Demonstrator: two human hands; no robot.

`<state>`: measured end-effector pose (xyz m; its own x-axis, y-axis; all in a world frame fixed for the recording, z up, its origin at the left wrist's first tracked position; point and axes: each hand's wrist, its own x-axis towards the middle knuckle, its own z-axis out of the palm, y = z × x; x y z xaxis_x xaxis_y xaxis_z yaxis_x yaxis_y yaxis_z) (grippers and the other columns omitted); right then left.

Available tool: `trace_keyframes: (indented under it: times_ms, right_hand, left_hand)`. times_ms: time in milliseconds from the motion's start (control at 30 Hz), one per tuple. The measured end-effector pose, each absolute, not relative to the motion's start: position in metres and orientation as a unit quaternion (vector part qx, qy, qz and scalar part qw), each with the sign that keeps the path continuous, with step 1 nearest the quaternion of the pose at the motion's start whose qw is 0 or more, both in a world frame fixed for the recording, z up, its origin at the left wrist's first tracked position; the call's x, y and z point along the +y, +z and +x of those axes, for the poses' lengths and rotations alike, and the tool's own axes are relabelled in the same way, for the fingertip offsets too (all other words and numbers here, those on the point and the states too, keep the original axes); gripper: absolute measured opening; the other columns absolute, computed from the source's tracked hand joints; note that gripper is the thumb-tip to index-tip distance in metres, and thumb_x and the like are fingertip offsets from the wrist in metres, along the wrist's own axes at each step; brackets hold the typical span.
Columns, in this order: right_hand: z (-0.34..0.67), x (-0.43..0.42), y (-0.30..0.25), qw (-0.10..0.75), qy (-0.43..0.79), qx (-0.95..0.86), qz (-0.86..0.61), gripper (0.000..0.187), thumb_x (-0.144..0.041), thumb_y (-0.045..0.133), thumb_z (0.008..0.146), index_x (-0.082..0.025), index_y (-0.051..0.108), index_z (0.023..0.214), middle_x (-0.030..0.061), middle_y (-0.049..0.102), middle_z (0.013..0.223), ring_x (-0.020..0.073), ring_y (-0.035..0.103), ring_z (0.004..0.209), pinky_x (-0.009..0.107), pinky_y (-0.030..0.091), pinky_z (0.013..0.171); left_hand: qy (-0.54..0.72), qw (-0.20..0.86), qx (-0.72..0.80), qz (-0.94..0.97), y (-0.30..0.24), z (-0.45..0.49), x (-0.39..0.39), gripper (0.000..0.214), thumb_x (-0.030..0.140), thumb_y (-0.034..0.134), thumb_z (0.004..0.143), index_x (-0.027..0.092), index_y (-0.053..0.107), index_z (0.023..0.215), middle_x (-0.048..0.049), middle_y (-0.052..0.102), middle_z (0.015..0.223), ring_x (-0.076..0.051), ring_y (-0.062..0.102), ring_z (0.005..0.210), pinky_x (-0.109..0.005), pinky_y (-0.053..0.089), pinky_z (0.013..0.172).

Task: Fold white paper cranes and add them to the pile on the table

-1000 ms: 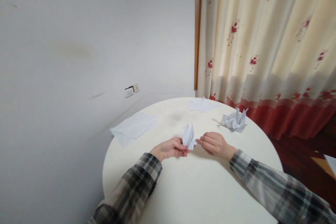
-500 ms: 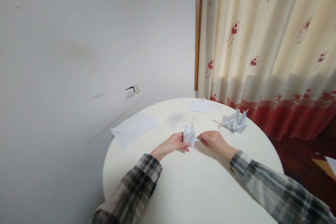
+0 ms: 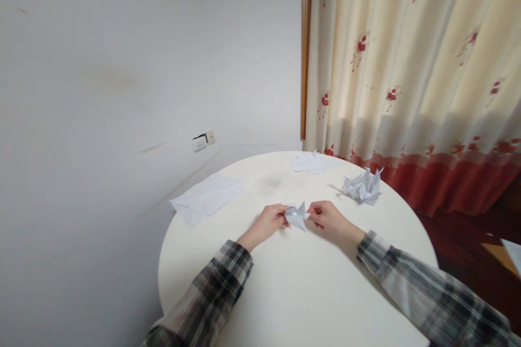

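A white folded paper crane (image 3: 297, 217) is held between my two hands, over the middle of the round white table (image 3: 309, 287). My left hand (image 3: 269, 223) pinches its left end, with the fingertips partly behind the paper. On the other side, my right hand (image 3: 329, 219) grips the pointed right tip between thumb and fingers. The crane lies tilted, one pointed flap up and another down toward me.
More folded paper cranes (image 3: 363, 187) stand clustered at the table's right. Flat white paper sheets (image 3: 209, 198) lie at the left edge, and further white paper (image 3: 311, 163) at the far edge. A wall with a socket (image 3: 199, 144) borders the left; a flowered curtain (image 3: 378, 92) hangs behind.
The crane has turned from upright to tilted flatter, its tall point now lower. My left hand has shifted its hold on it from fingers beneath to a pinch at the left end.
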<state>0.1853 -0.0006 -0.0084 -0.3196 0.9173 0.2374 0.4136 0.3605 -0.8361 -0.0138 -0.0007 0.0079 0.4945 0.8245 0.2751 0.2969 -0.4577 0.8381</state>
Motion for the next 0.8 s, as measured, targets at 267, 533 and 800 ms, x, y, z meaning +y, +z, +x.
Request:
trace_keyframes:
  times_ms: [267, 533, 800]
  right_hand:
    - [0.185, -0.002, -0.010, 0.365, 0.513, -0.651, -0.425, 0.008, -0.016, 0.051, 0.057, -0.013, 0.048, 0.049, -0.0065, 0.041, 0.035, 0.0030, 0.032, 0.030, 0.017, 0.020, 0.034]
    - [0.185, -0.005, -0.010, 0.377, 0.544, -0.612, -0.433, 0.010, -0.018, 0.052, 0.058, -0.012, 0.050, 0.051, -0.0060, 0.042, 0.036, 0.0022, 0.032, 0.030, 0.017, 0.020, 0.033]
    - [0.180, -0.009, -0.005, 0.389, 0.572, -0.583, -0.426, 0.017, -0.021, 0.056, 0.059, -0.014, 0.045, 0.049, -0.0069, 0.039, 0.035, 0.0016, 0.028, 0.030, 0.018, 0.016, 0.034]
  left_hand:
    - [0.333, 0.492, 0.367, 0.715, -0.010, -0.017, 0.005, 0.013, 0.008, 0.044, 0.063, 0.010, 0.057, 0.064, -0.0011, 0.057, 0.055, -0.010, 0.053, 0.052, -0.021, 0.042, 0.054]
    - [0.351, 0.455, 0.388, 0.721, -0.001, -0.013, -0.003, 0.023, 0.005, 0.037, 0.061, 0.010, 0.058, 0.068, 0.0005, 0.056, 0.053, -0.008, 0.053, 0.049, -0.019, 0.043, 0.050]
    - [0.353, 0.424, 0.387, 0.739, 0.000, -0.012, -0.002, 0.032, 0.003, 0.033, 0.061, 0.009, 0.061, 0.077, -0.0002, 0.055, 0.057, -0.008, 0.054, 0.049, -0.020, 0.045, 0.050]
